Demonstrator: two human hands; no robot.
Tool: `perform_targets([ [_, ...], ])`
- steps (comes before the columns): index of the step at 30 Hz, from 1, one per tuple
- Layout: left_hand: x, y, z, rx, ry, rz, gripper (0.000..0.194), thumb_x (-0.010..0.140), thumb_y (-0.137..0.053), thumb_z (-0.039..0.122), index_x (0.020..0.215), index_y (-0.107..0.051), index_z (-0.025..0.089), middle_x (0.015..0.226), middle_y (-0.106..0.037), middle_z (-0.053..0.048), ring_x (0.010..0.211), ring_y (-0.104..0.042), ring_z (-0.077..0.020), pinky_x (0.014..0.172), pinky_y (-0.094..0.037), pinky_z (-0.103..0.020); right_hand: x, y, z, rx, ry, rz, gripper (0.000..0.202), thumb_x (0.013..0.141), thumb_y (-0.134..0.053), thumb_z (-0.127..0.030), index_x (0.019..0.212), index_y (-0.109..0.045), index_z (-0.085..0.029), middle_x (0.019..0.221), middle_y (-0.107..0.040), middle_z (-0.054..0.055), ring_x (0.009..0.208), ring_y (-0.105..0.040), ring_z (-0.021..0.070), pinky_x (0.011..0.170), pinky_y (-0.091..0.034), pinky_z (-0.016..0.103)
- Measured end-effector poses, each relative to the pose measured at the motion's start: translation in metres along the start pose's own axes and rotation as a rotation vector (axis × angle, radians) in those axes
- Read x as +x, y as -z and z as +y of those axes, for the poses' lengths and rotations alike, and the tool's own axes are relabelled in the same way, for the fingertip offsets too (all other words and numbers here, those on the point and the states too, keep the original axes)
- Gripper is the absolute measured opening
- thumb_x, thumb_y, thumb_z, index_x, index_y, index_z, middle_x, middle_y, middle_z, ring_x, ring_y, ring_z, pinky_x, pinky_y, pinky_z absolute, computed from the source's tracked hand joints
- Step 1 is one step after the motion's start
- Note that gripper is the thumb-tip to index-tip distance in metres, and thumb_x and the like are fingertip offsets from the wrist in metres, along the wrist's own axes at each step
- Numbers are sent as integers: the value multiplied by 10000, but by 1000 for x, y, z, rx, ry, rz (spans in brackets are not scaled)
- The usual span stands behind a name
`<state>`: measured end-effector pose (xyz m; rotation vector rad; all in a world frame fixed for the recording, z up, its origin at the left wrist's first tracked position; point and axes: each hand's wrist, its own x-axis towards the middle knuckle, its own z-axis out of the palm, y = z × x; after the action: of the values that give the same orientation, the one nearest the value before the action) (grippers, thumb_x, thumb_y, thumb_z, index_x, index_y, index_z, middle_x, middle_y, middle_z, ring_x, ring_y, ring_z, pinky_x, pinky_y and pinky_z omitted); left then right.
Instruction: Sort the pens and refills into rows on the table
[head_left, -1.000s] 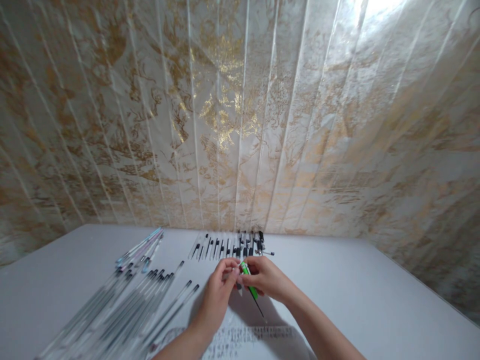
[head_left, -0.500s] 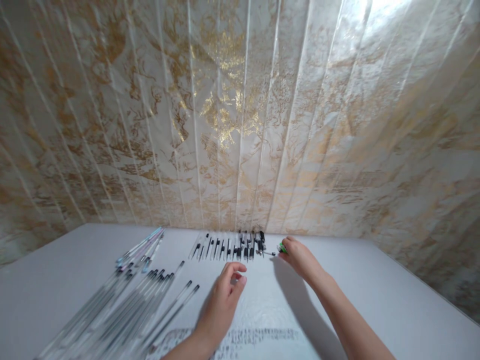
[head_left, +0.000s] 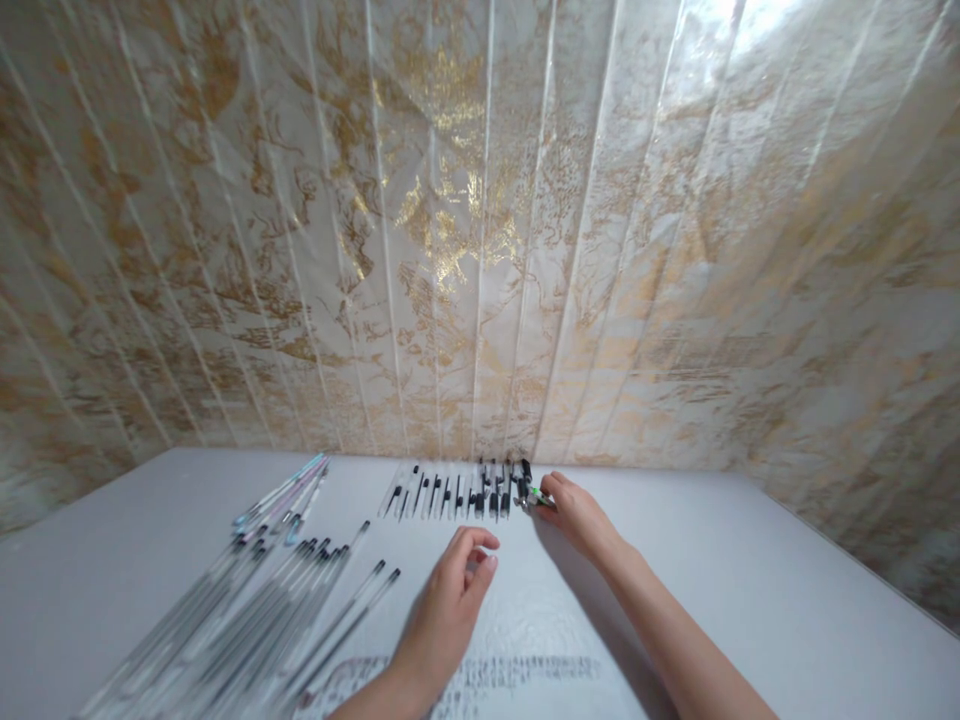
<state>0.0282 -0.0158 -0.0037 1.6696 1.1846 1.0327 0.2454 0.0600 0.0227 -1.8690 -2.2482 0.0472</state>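
Observation:
In the head view, my right hand (head_left: 574, 510) pinches a small green-and-dark item (head_left: 541, 497), perhaps a pen, at the right end of a row of pens. That row of clear and black pens (head_left: 446, 495) lies near the back of the white table (head_left: 712, 560). Below the row is my left hand (head_left: 454, 590), its fingers curled with a small gap between thumb and index and nothing visible between them. The inner side of its other fingers is hidden.
Many thin refills with dark tips (head_left: 255, 620) lie fanned at the left. Behind them are pastel pens (head_left: 281, 500). A sheet with dark writing (head_left: 517, 672) is at the near edge. A gold-patterned curtain (head_left: 450, 250) hangs behind the table.
My right hand has moved left with the green item, up to the end of the pen row. My left hand has barely shifted.

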Motion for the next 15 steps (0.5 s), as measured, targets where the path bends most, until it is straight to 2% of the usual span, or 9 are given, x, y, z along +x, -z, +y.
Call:
perform_targets([
  [6, -1, 0, 1, 2, 4, -7, 204, 926, -437, 376, 1032, -546, 241, 995, -627, -20, 939, -574, -179, 840, -419, -283, -1, 3, -3, -32, -29, -26, 95, 824, -573, -123, 890, -616, -175, 941, -680, 71, 834, -624, 172, 657, -345, 228],
  [11, -1, -1, 0, 24, 20, -15, 191, 925, -435, 362, 1032, -540, 243, 983, -619, -13, 940, -575, -178, 833, -412, -278, -1, 5, 6, -110, -115, -72, 104, 778, -599, -96, 840, -660, -152, 925, -709, 126, 827, -664, 217, 639, -375, 251],
  [15, -2, -1, 3, 36, 25, -20, 185, 924, -428, 347, 1029, -539, 243, 946, -611, -5, 931, -579, -177, 831, -410, -275, 1, 4, 14, -169, -212, -50, 171, 828, -537, -96, 922, -675, -130, 988, -710, 171, 867, -683, 244, 641, -404, 264],
])
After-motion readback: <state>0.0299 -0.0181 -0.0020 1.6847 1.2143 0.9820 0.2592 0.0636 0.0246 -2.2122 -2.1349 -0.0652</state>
